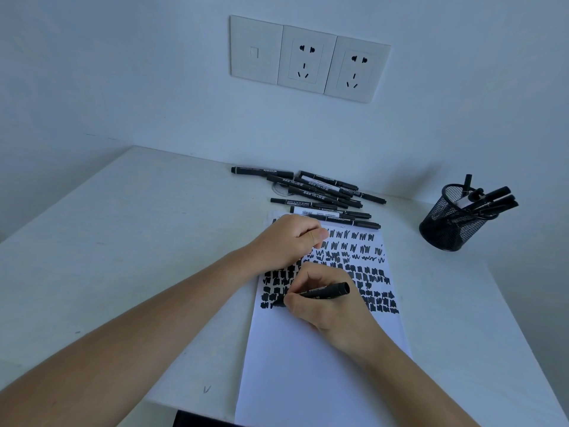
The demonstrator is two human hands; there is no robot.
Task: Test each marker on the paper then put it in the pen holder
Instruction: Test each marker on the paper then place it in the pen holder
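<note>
The paper (311, 365) is a thin, matt white sheet, smooth where bare and covered higher up with dense, flat black ink patches. The marker (326, 289) in the right hand (326, 300) looks like black plastic with a faint satin sheen, as do the loose markers (320, 195) behind the sheet. The pen holder (452, 220) is black wire mesh, apparently metal. The table (123, 241) is smooth, matt white. The wall sockets (308, 60) look like finely textured plastic.

The picture is dim and bluish. A soft shadow falls upper left of the pen holder (455, 217). Edges look bent.
</note>
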